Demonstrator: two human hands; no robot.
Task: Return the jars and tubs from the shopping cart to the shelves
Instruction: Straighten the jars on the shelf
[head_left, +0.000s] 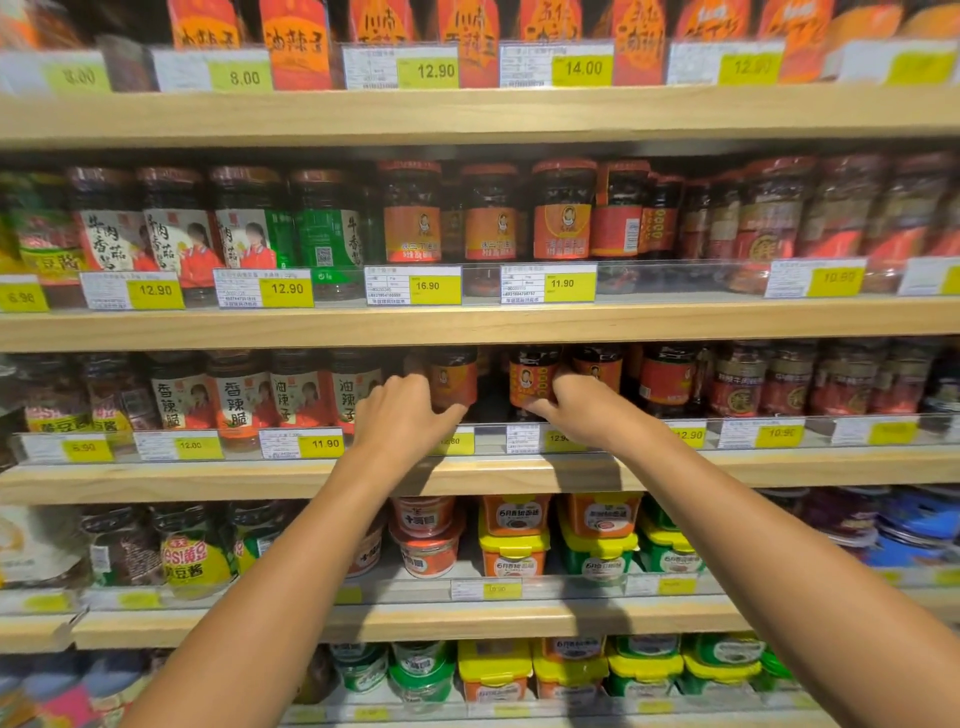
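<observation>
Both my arms reach to the third wooden shelf (260, 480). My left hand (402, 413) wraps its fingers around a dark jar with an orange-red label (453, 376), which stands or hovers just behind the clear shelf rail. My right hand (571, 410) grips a second jar with an orange-red label and a dark lid (532, 376) a little to the right. A dark gap (491, 395) lies between the two jars. The shopping cart is out of view.
Rows of sauce jars fill the shelves above and to both sides, such as the jars with white labels (239, 397) on the left. Yellow-lidded tubs (511, 551) and red tubs (426, 535) sit on the shelf below. Yellow price tags (322, 443) line the shelf rails.
</observation>
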